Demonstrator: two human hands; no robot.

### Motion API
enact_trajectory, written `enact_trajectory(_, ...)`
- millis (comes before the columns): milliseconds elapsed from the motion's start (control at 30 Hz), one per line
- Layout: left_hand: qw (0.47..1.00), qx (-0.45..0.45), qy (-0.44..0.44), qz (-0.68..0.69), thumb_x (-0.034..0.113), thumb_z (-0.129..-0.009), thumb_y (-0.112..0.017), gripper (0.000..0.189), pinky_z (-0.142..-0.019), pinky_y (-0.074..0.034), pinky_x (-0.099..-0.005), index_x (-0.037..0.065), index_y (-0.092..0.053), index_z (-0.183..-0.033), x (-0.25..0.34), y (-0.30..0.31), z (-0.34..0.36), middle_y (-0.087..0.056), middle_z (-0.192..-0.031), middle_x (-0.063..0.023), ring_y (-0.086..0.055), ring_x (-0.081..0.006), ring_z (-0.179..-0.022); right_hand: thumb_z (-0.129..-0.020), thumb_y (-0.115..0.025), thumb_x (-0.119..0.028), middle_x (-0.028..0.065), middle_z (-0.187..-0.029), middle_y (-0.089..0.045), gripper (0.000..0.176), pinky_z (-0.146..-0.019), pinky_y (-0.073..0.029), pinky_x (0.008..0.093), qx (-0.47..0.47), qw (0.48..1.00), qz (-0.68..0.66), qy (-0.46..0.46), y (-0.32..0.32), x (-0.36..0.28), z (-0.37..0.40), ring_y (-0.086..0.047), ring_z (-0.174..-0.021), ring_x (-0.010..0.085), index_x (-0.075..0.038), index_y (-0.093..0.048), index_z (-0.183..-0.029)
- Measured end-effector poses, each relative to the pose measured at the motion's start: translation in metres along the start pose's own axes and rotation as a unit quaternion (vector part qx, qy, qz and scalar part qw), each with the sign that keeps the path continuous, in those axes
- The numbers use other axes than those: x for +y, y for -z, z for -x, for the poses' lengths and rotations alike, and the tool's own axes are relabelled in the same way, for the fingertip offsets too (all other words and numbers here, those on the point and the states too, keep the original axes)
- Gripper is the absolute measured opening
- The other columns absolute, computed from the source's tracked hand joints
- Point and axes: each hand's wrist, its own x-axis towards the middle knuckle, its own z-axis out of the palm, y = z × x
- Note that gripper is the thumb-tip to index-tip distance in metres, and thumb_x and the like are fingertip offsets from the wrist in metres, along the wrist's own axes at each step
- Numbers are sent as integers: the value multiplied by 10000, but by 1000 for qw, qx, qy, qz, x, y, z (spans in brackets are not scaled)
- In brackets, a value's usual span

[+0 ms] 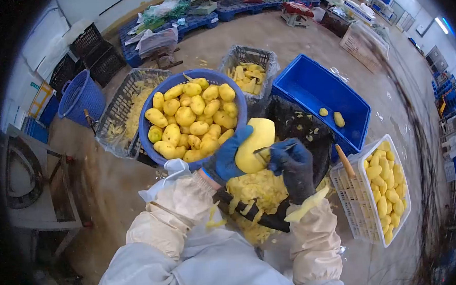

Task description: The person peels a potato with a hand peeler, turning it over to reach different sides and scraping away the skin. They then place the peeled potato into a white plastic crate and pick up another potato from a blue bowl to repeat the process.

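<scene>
My left hand (230,155), in a blue glove, holds a large peeled yellow potato (256,143) from its left side. My right hand (292,165), also gloved, is closed round a small peeler (263,152) whose head lies against the potato's right side. Below both hands is a heap of peelings (259,192). A long strip of peel (307,204) lies on my right sleeve. To the left, a round blue basket (243,111) is full of unpeeled potatoes (185,116).
A blue bin (317,81) with two potatoes stands beyond my right hand. At the right is a white crate (346,188) of peeled potatoes, a wooden handle (344,161) at its edge. Crates of peelings (128,106) and cut pieces (248,78) flank the round basket.
</scene>
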Motion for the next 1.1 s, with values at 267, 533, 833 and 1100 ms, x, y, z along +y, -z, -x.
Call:
enact_trajectory(267,998,15,1,-59,297,-949,-532,498,-957,-472,-474,44,-414,-1362,-1,-15,3,-558,-1254,-134,-558,-280,-1137,-828,-649,-15,29,-754,-608,132,-580,-442,212,73,979,106,158,42,-1,-13,-566,-633,93,8,-615,-954)
enact_trajectory(533,998,15,-45,-49,324,-948,-534,506,-896,-509,-377,15,-430,-1335,-7,-18,-3,-585,-1183,-147,-600,-258,-1048,-872,-642,-101,50,-731,-622,91,-535,-456,227,88,994,25,52,19,12,-3,-578,-601,112,-20,-617,-905)
enact_trajectory(833,990,64,-73,-99,304,-938,-560,527,-878,-523,-361,16,-407,-1351,-3,-7,-4,-596,-1171,-147,-611,-242,-1031,-870,-653,-130,47,-736,-622,106,-531,-435,247,165,982,-24,91,55,8,-22,-571,-603,123,-38,-616,-906)
enact_trajectory(1100,992,104,-76,13,224,-943,-552,442,-902,-518,-379,21,-451,-1322,-3,6,-7,-593,-1184,-118,-600,-232,-1050,-863,-660,-108,60,-742,-642,111,-560,-448,220,62,997,3,43,-5,18,-5,-586,-616,110,-15,-624,-913)
